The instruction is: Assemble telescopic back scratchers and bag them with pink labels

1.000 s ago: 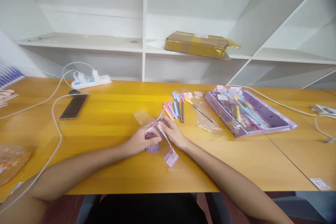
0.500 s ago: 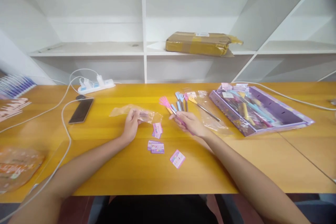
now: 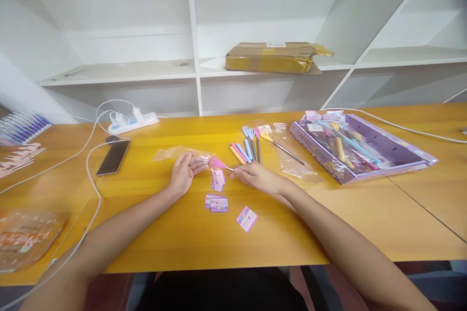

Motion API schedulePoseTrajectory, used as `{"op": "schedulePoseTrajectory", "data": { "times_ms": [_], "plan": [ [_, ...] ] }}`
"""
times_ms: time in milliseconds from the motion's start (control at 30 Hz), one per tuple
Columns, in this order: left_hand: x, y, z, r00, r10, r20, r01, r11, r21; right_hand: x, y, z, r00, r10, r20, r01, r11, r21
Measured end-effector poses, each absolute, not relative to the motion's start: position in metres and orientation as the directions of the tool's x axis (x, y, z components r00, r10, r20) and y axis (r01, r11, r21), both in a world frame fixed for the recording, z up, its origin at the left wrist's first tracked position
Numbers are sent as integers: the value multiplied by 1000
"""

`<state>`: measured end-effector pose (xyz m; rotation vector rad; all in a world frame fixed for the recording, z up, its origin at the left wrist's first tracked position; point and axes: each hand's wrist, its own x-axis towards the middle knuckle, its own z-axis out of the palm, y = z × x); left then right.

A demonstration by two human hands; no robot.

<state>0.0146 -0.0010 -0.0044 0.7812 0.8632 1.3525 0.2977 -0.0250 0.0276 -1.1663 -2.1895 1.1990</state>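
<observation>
My left hand (image 3: 183,171) is closed on a clear plastic bag (image 3: 171,153), whose mouth points right. My right hand (image 3: 255,176) grips the rod of a pink back scratcher (image 3: 217,162); its clawed head is at the mouth of the bag, and I cannot tell how far inside. Just below lie small pink and purple cards (image 3: 218,204), some overlapping, plus a single card (image 3: 247,218). Beyond my right hand are several coloured handles (image 3: 241,151), scratcher heads in blue and pink (image 3: 257,132), and a yellow-headed back scratcher (image 3: 284,147) on another clear bag (image 3: 292,165).
A purple display box (image 3: 397,170) with bagged scratchers stands at the right. On the left are a phone (image 3: 114,157), a power strip (image 3: 134,123), white cables (image 3: 95,182) and an orange-printed plastic bag (image 3: 29,240). A taped cardboard box (image 3: 273,58) rests on the shelf.
My right hand has turned the pink back scratcher and brought its head left and down to the bag's mouth. My left hand stays nearly in place with the bag.
</observation>
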Motion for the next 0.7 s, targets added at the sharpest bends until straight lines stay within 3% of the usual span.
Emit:
{"op": "schedulePoseTrajectory", "data": {
  "times_ms": [267,467,567,700],
  "plan": [
    [19,-8,-6,217,976,-27,-415,118,902,292,-25,23,-602,796,-55,437,272,-857],
    [23,-15,-6,354,930,-99,-368,236,899,280,-31,23,-627,778,35,408,367,-836],
    [23,-14,-6,338,936,-103,-386,238,891,278,-36,25,-629,777,21,373,325,-869],
    [18,-6,-5,175,982,-65,-473,141,870,283,-37,28,-578,815,-53,431,249,-867]
  ]
}}
